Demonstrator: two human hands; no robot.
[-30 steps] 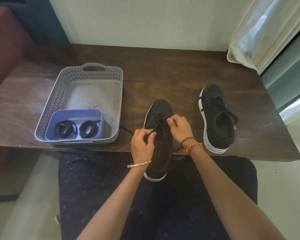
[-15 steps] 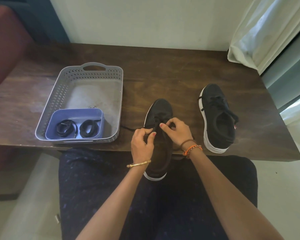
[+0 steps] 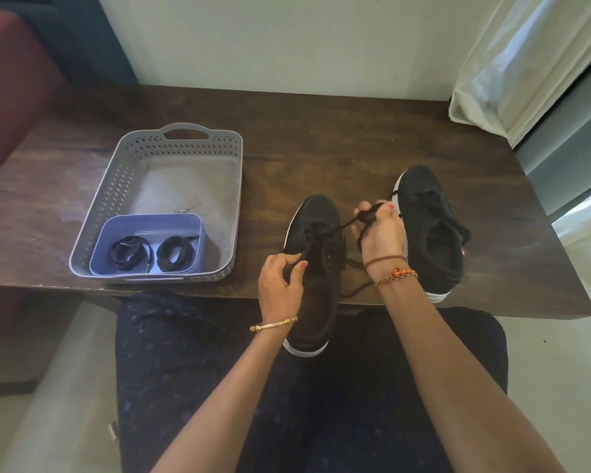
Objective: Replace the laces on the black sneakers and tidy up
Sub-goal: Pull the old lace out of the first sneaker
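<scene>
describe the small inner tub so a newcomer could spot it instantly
Start at the grey perforated basket on the left side of the dark wooden table. In its near corner sits the small lavender tub. It is solid-walled, unlike the basket, and it alone holds two coiled black laces.

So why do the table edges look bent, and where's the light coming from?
Head view: the wide-angle lens bows the wooden table edges. Daylight enters from the right past the curtain, leaving the left dim. The black lace pulled by the right hand barely shows against the sneaker.
</scene>
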